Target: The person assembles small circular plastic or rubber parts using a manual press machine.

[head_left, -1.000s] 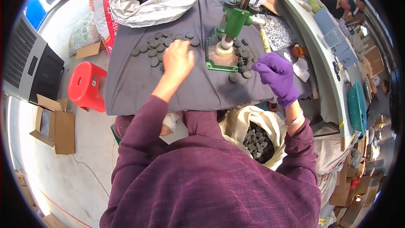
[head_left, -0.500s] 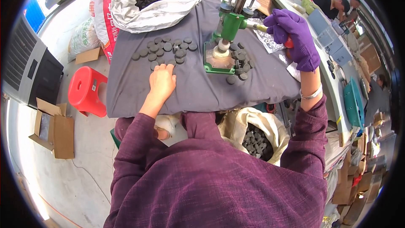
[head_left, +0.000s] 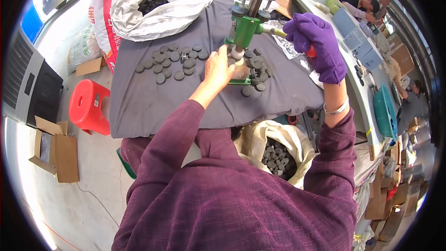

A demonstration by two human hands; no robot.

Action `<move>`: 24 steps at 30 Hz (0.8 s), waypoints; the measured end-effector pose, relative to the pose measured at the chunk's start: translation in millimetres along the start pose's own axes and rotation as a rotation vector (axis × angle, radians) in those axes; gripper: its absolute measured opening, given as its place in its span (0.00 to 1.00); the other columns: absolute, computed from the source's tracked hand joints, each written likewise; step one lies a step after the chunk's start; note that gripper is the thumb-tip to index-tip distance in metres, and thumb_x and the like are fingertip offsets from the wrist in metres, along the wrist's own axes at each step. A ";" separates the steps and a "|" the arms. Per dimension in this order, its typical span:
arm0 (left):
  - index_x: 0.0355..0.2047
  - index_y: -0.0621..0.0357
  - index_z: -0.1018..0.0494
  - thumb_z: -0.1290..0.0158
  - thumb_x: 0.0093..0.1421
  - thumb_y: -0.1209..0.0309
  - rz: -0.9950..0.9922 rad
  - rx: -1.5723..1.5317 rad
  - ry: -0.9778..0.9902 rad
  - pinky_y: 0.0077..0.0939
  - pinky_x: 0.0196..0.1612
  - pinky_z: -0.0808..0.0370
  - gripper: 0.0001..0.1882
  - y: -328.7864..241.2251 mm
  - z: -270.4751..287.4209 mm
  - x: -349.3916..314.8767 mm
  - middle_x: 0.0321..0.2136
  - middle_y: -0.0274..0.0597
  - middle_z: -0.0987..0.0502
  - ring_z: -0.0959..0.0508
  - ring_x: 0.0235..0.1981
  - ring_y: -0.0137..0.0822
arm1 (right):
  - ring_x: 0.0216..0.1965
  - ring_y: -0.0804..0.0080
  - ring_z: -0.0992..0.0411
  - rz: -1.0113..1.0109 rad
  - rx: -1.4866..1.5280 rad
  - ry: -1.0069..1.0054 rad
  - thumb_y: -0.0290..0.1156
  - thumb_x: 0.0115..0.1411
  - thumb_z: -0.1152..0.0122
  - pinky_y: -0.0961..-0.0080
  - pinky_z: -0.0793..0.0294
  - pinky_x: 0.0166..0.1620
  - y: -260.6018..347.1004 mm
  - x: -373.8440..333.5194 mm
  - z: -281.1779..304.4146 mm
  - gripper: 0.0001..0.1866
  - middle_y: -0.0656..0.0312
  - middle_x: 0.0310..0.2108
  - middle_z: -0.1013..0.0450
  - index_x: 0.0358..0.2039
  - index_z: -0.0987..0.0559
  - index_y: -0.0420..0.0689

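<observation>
My bare left hand (head_left: 218,70) reaches in at the left of the green hand press (head_left: 245,29), its fingers drawn together beside the ram. Whatever they hold, if anything, is hidden. My right hand (head_left: 323,49), in a purple knitted glove, is closed around the press lever (head_left: 274,31), whose red end (head_left: 311,52) shows below the fingers. Loose dark grey round discs (head_left: 179,75) lie on the cloth left of the press. More discs (head_left: 261,77) are gathered along its right side. My left hand and wrist cover part of the press base (head_left: 240,82).
A white sack (head_left: 186,16) with dark discs stands at the table's far left. Below the near edge is a cream sack (head_left: 303,151) of discs. A red stool (head_left: 83,107) and cardboard box (head_left: 66,158) stand left. Other people (head_left: 357,1) sit along the bench at right.
My left hand has moved right from the loose discs to the press. My right hand stays on the lever. The whole view has shifted slightly.
</observation>
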State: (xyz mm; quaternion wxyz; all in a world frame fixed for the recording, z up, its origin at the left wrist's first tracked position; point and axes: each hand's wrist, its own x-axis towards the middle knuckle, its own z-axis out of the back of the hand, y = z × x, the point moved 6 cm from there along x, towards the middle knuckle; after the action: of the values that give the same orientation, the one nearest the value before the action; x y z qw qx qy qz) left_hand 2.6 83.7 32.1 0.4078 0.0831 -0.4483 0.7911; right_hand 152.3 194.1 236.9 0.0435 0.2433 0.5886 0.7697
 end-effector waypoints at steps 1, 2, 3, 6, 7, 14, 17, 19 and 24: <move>0.54 0.59 0.38 0.36 0.45 0.71 0.010 -0.004 -0.006 0.39 0.45 0.27 0.35 -2.0 -2.6 2.7 0.37 0.49 0.24 0.25 0.41 0.47 | 0.17 0.81 0.34 -0.002 -0.001 -0.003 0.33 0.61 0.45 0.82 0.29 0.29 0.0 -0.5 1.1 0.12 0.59 0.29 0.22 0.32 0.22 0.35; 0.54 0.59 0.38 0.36 0.45 0.71 0.010 -0.006 -0.003 0.39 0.45 0.27 0.35 -4.4 -5.4 5.0 0.37 0.49 0.24 0.25 0.41 0.47 | 0.17 0.81 0.34 -0.006 -0.012 -0.002 0.33 0.61 0.45 0.82 0.29 0.29 0.8 -1.0 2.0 0.12 0.59 0.30 0.22 0.32 0.22 0.35; 0.54 0.59 0.38 0.36 0.45 0.70 0.014 -0.035 -0.030 0.39 0.45 0.28 0.36 -4.9 -6.8 6.4 0.37 0.48 0.24 0.25 0.41 0.46 | 0.17 0.81 0.34 -0.011 -0.021 0.002 0.32 0.61 0.45 0.81 0.28 0.29 1.0 -1.6 2.1 0.12 0.59 0.30 0.22 0.33 0.22 0.35; 0.54 0.60 0.38 0.34 0.44 0.69 0.051 -0.115 -0.058 0.40 0.46 0.28 0.37 -4.2 -12.9 9.4 0.36 0.47 0.23 0.25 0.42 0.47 | 0.16 0.82 0.35 0.000 -0.034 -0.009 0.31 0.61 0.45 0.81 0.29 0.29 2.9 -4.5 -0.6 0.11 0.59 0.29 0.22 0.32 0.22 0.34; 0.54 0.62 0.39 0.34 0.43 0.68 0.081 -0.166 -0.062 0.42 0.46 0.29 0.38 -2.4 -14.8 9.8 0.36 0.46 0.23 0.26 0.42 0.48 | 0.16 0.82 0.35 -0.003 -0.032 -0.008 0.31 0.61 0.45 0.81 0.29 0.29 3.4 -6.4 -2.5 0.11 0.59 0.29 0.22 0.32 0.22 0.34; 0.54 0.60 0.39 0.33 0.43 0.70 0.156 -0.263 -0.105 0.41 0.45 0.28 0.39 3.3 -23.7 10.2 0.35 0.46 0.23 0.24 0.41 0.47 | 0.16 0.83 0.36 -0.102 -0.106 -0.065 0.29 0.60 0.45 0.85 0.34 0.25 -10.0 -28.6 -12.5 0.10 0.62 0.23 0.26 0.31 0.22 0.34; 0.55 0.60 0.39 0.33 0.42 0.70 0.157 -0.309 -0.097 0.40 0.45 0.28 0.40 9.1 -22.0 9.9 0.36 0.46 0.22 0.24 0.40 0.47 | 0.20 0.81 0.34 -0.106 -0.217 -0.059 0.26 0.58 0.44 0.83 0.35 0.25 -42.7 -63.0 -28.1 0.07 0.63 0.19 0.29 0.31 0.22 0.35; 0.53 0.61 0.37 0.36 0.44 0.71 0.156 -0.452 -0.111 0.41 0.47 0.29 0.35 3.8 -21.0 10.3 0.38 0.48 0.23 0.24 0.42 0.48 | 0.23 0.79 0.32 -0.063 -0.286 -0.018 0.24 0.56 0.43 0.82 0.34 0.27 -72.9 -75.8 -28.8 0.05 0.63 0.19 0.29 0.30 0.21 0.36; 0.43 0.60 0.28 0.43 0.45 0.70 -0.142 0.065 -0.208 0.42 0.48 0.31 0.22 23.6 25.2 -9.6 0.43 0.46 0.24 0.27 0.46 0.48 | 0.27 0.70 0.27 0.392 -0.491 0.019 0.23 0.50 0.34 0.75 0.29 0.32 -63.1 -71.1 -38.3 0.02 0.60 0.22 0.25 0.25 0.19 0.40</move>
State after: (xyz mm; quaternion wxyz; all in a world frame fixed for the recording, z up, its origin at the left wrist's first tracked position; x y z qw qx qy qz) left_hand -14.0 52.4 26.9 0.4112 0.2093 -0.4554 0.7614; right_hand 184.5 154.2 148.2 -0.0536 0.3272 0.3274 0.8848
